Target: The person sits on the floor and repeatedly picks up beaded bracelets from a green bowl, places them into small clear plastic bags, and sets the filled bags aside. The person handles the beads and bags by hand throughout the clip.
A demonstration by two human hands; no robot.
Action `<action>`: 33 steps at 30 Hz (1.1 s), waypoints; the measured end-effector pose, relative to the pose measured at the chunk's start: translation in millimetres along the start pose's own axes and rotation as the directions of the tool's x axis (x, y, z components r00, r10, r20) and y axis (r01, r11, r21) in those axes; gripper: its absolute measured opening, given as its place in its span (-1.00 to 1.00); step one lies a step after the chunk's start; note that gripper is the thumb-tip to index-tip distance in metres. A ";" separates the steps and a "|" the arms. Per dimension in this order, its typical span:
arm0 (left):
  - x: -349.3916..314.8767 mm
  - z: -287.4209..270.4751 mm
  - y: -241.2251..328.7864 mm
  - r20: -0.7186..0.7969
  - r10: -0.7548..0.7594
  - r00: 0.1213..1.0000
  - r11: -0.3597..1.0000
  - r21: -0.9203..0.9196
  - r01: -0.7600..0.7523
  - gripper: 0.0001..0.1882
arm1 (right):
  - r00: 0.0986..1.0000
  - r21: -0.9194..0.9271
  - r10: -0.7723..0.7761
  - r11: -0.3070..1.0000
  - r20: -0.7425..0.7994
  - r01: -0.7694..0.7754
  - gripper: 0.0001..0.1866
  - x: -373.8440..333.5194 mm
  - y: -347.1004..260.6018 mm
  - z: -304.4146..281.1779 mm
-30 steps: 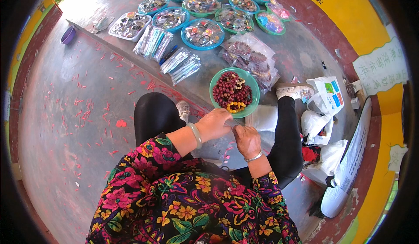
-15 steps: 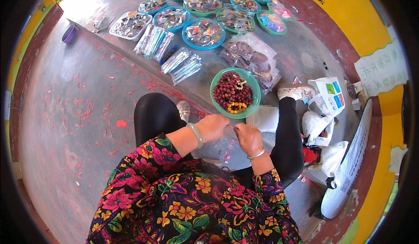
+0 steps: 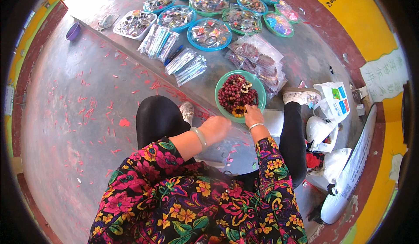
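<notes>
A green plastic bowl [image 3: 263, 96] stands on the floor before me, between my spread legs. Inside lies a heap of dark red bead bracelets [image 3: 235, 91], some with pale beads, and a bracelet of yellow beads [image 3: 238, 111] at the near side. My right hand [image 3: 253, 116] reaches over the near rim, its bent fingers closed at the beads beside the yellow ones; the fingertips are partly hidden. Left of it and nearer to me, my left hand [image 3: 216, 129] is apart from the bowl, its fingers curled closed. What it holds, if anything, cannot be made out.
Beyond the bowl lie clear bags of bracelets [image 3: 262, 62] and bundles of wrapped pens [image 3: 187, 66]. Several blue and green basins [image 3: 229, 36] of small packaged goods stand farther off. White plastic bags [image 3: 321, 130] sit right of my leg. A purple basin [image 3: 73, 31] stands far left.
My right hand has left its place beside my left hand and moved forward and right, onto the beads in the bowl. My left hand stays in nearly the same place.
</notes>
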State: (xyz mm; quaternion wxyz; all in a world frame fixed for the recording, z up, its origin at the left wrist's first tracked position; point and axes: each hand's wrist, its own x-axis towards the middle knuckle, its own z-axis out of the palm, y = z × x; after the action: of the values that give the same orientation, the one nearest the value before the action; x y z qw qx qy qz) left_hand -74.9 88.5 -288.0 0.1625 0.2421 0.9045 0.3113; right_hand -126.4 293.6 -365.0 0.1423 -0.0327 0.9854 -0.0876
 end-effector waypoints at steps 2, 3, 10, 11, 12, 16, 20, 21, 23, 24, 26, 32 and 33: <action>1.5 -3.4 3.9 0.014 0.010 1.000 1.000 0.018 -0.010 -0.80 | 0.998 -0.083 0.040 0.996 0.050 -0.036 -0.74 9.6 0.1 4.8; 2.4 -5.7 6.4 0.032 0.005 0.999 1.000 0.030 -0.006 -0.79 | 0.997 -0.108 0.059 0.993 0.042 -0.055 -0.75 12.2 0.2 7.9; 0.9 -7.0 5.2 0.022 0.006 1.000 1.000 0.020 -0.006 -0.75 | 0.994 -0.144 0.033 0.988 -0.104 -0.048 -0.79 5.1 -6.2 5.5; 0.9 -7.3 5.1 0.029 -0.023 0.999 1.000 0.003 0.022 -0.74 | 0.990 -0.148 0.002 0.989 -0.142 -0.023 -0.79 1.1 -6.7 1.3; 1.3 -8.5 5.0 0.036 -0.050 0.998 0.999 -0.013 0.051 -0.74 | 0.989 -0.023 0.072 0.997 -0.128 -0.076 -0.79 1.3 -6.0 0.6; 3.0 -10.3 7.5 0.089 -0.077 0.993 0.997 -0.005 0.078 -0.72 | 0.968 0.370 0.182 0.923 -0.175 -0.107 -0.75 -8.2 16.1 2.3; 2.5 -7.8 6.2 0.070 -0.095 0.993 0.995 0.014 0.094 -0.73 | 0.960 0.589 0.146 0.808 -0.241 0.025 -0.75 -43.9 16.2 -26.6; 2.8 -4.8 4.1 0.058 -0.098 0.993 0.995 0.013 0.098 -0.73 | 0.953 0.652 0.158 0.757 -0.257 0.051 -0.77 -51.6 18.4 -29.6; 3.2 -6.6 5.0 0.050 -0.092 0.994 0.996 0.011 0.092 -0.74 | 0.945 0.764 0.166 0.634 -0.283 0.117 -0.73 -67.1 20.5 -39.6; 2.7 -8.3 6.0 0.053 -0.087 0.995 0.996 0.008 0.087 -0.75 | 0.946 0.820 0.174 0.556 -0.273 0.134 -0.75 -74.9 20.2 -44.8; 0.8 -8.7 5.7 0.043 -0.081 0.996 0.997 -0.001 0.081 -0.77 | 0.951 0.909 0.182 0.381 -0.252 0.168 -0.77 -92.8 7.2 -67.7; 0.3 -5.2 6.9 0.030 -0.074 0.997 0.997 -0.018 0.075 -0.78 | 0.967 0.927 0.024 0.291 -0.253 0.235 -0.76 -122.1 -23.6 -105.7; -0.1 -7.1 8.5 0.039 -0.070 0.997 0.997 -0.014 0.071 -0.78 | 0.972 0.933 -0.008 0.279 -0.233 0.226 -0.76 -124.0 -28.6 -108.7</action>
State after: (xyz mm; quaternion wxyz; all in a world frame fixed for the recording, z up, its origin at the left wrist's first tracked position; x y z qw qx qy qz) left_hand -75.1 90.9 -277.2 0.1926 0.2147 0.9067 0.3077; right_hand -37.7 294.3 -223.1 0.0359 -0.0056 0.7414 -0.6701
